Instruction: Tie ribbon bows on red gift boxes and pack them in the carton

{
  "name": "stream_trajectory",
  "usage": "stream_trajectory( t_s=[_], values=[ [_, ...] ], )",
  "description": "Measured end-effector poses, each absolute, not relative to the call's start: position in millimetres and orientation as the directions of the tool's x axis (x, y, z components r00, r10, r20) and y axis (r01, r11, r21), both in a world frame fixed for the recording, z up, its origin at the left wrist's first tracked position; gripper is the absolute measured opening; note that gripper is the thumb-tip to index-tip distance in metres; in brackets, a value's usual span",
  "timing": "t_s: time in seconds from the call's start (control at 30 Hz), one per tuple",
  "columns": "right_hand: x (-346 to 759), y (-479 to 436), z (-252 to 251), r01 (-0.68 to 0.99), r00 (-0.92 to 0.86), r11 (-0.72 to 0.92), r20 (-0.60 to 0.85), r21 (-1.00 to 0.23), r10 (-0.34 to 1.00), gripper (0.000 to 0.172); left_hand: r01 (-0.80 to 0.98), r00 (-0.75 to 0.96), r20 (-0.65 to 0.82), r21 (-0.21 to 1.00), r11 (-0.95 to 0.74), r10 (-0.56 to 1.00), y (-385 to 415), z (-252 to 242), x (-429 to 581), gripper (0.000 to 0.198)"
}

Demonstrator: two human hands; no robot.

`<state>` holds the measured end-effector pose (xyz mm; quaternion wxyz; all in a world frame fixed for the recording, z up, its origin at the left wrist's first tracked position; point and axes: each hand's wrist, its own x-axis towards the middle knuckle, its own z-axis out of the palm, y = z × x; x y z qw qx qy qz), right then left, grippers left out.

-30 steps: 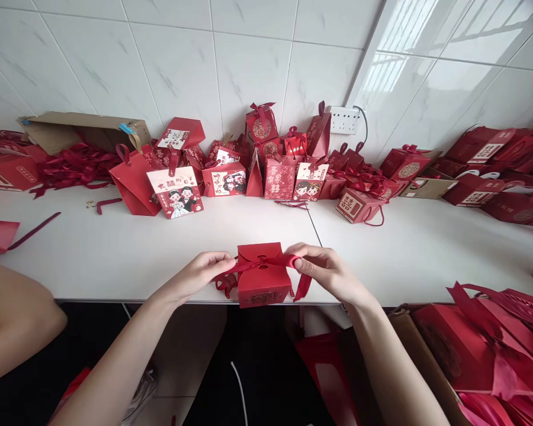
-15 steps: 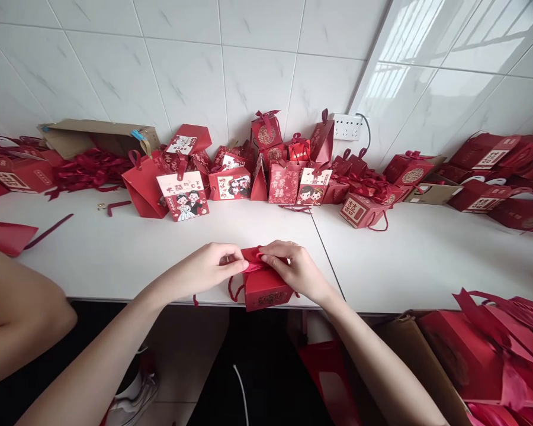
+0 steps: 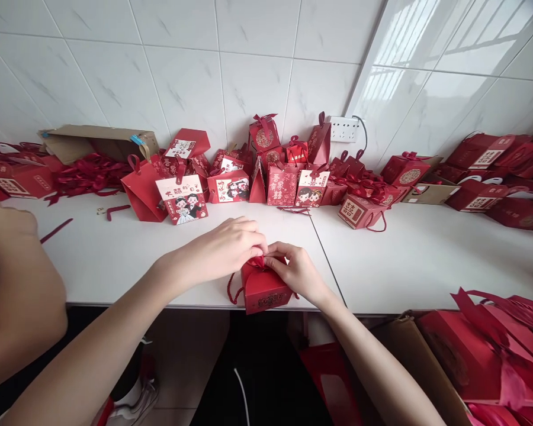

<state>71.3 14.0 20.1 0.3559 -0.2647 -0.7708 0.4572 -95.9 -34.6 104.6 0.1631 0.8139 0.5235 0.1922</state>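
Note:
A small red gift box [image 3: 267, 291] with a dark gold pattern on its front sits at the table's near edge, a twisted red cord hanging at its left side. On its top is a glossy red ribbon [image 3: 257, 261]. My left hand [image 3: 237, 245] reaches over from the left, its fingers bent together on the ribbon. Opposite it, my right hand [image 3: 295, 269] pinches the ribbon at the top of the box, its thumb pointing left. The fingertips of both hands nearly meet and partly hide the ribbon.
Decorated red boxes [image 3: 282, 184] line the back of the white table [image 3: 404, 254]. A cardboard box [image 3: 100, 139] with red ribbons lies at back left, a power strip [image 3: 343, 129] by the wall. Another person's arm [image 3: 20, 278] is at left. More red boxes [image 3: 462, 349] fill a carton at lower right.
My left hand has moved up and right, over the ribbon, its back now facing up. My right hand has barely moved. The other person's arm at left has risen, with a hand now showing.

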Motion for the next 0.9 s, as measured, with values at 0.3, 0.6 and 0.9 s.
stream_trajectory(
  t_s=[0.3,0.6,0.9],
  values=[
    [69,13,11,-0.033,-0.523,0.360,0.323,-0.932,0.789,0.008,0.619,0.330,0.080,0.734,-0.279,0.941,0,80,-104,0.012],
    [69,9,10,-0.072,-0.453,0.292,0.292,-0.954,0.842,0.028,0.613,0.176,0.231,0.735,-0.290,0.957,-20,35,-105,0.012],
    [68,4,8,0.071,-0.358,0.356,0.309,-0.932,0.881,0.022,0.668,0.025,0.273,0.711,-0.220,0.962,-50,29,-87,0.022]
  ],
)
